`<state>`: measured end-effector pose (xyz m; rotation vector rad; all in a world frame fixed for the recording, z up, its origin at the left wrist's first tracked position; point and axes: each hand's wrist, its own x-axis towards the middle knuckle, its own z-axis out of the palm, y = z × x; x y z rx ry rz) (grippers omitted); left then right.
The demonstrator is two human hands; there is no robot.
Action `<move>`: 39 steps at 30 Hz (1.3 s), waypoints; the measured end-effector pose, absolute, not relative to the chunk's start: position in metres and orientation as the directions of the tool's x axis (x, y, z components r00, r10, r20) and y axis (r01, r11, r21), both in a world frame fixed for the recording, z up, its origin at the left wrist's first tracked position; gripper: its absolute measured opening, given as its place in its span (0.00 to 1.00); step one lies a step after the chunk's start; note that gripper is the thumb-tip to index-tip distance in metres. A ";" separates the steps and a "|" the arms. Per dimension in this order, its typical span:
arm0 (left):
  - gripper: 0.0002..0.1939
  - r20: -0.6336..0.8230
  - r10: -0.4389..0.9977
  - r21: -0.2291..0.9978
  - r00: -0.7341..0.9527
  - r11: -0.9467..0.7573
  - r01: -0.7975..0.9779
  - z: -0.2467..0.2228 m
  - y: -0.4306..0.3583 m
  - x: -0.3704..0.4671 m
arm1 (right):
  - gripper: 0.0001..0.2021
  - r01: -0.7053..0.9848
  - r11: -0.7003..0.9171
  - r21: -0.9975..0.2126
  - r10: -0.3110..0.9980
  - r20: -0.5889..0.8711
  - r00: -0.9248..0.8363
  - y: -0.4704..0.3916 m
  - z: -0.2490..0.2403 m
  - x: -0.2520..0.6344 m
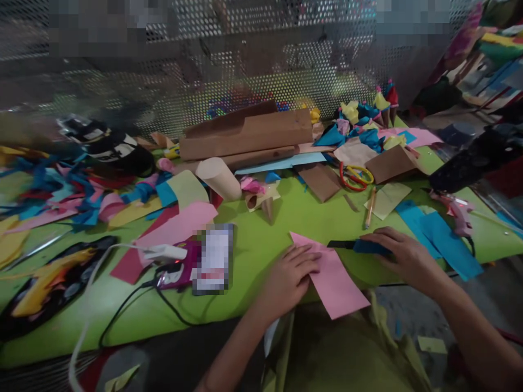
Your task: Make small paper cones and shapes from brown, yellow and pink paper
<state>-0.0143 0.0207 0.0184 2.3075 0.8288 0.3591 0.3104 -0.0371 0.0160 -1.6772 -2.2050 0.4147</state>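
A pink paper sheet [341, 286] lies at the front edge of the green table, its lower corner hanging past it. My left hand [292, 270] rests flat on the sheet's left part, fingers spread over it. To the right, my right hand [402, 253] is closed around the blue handle of a cutter knife [370, 246]. The knife's dark blade points left and reaches the upper right edge of the pink sheet. My right fingertips are on top of the handle.
A phone [214, 258] and a purple power strip [180, 272] with cables lie left. Behind are a cardboard tube [219, 178], brown paper rolls [245, 136], red-handled scissors [353, 177] and a pencil [370, 208]. A pink glue gun [460, 211] and blue paper [451, 245] sit right.
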 end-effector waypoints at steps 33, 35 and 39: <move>0.33 0.429 0.834 0.261 0.347 -0.482 0.836 0.002 0.020 -0.001 | 0.24 0.838 0.402 -0.368 0.912 0.078 -0.403 -0.038 0.021 0.302; 0.33 0.449 0.791 0.194 0.416 -0.541 0.819 0.003 0.020 -0.003 | 0.24 0.840 0.401 -0.366 0.912 0.074 -0.404 -0.039 0.022 0.301; 0.35 0.206 0.698 0.186 0.686 -0.716 0.673 0.002 0.028 -0.009 | 0.23 0.843 0.396 -0.364 0.913 0.054 -0.405 -0.040 0.023 0.301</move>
